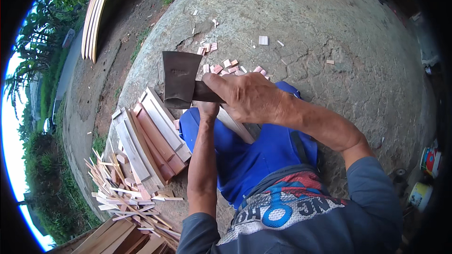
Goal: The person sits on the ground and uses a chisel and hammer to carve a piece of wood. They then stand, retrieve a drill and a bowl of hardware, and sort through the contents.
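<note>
My right hand (249, 95) is wrapped round the dark handle of a hatchet (180, 79), close up to its broad metal head, which points left. Just below and behind it, my left hand (208, 108) comes up in front of my lap. Its fingers are hidden by the hatchet and my right hand, so I cannot make out its grip. A pale strip of wood (239, 126) slants down between my blue-clad knees, its upper end covered by my hands. Small cut wooden blocks (228, 68) lie scattered on the ground beyond them.
On the left are stacked grooved boards (150, 136), a heap of thin wood offcuts (125, 193) and wider planks (106, 237). Long strips (96, 16) lie at the far left. Containers (419, 195) stand on the right of the rough concrete floor (348, 56).
</note>
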{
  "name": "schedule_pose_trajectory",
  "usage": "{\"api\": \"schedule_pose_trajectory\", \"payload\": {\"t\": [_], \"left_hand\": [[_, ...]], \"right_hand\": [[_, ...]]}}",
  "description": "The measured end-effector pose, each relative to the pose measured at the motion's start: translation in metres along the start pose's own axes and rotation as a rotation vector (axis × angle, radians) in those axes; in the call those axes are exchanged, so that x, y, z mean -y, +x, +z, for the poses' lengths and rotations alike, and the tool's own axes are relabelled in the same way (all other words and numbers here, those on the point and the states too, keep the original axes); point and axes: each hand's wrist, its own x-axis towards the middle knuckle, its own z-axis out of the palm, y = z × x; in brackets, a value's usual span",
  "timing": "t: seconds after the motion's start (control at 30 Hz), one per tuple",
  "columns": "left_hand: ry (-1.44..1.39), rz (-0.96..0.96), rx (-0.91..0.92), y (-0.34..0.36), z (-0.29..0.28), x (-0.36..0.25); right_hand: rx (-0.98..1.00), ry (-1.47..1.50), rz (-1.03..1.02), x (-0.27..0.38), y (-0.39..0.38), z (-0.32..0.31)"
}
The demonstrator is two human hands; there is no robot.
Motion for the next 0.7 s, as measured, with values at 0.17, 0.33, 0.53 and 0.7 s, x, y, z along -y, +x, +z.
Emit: {"api": "schedule_pose_trajectory", "payload": {"t": [0.17,0.33,0.53,0.7], "left_hand": [[-0.063,-0.177,-0.025,-0.008,0.003,-0.005],[0.106,0.230,0.114,-0.026,0.011,-0.027],[-0.214,-0.222,-0.061,0.020,0.008,-0.020],[-0.161,-0.244,-0.042,0.018,0.009,-0.023]], "right_hand": [[0.447,-0.165,0.228,-0.010,0.000,0.010],[0.235,0.066,0.347,-0.028,-0.029,0.022],[-0.006,0.322,0.455,-0.035,-0.053,0.024],[0.010,0.365,0.515,-0.042,-0.064,0.023]]}}
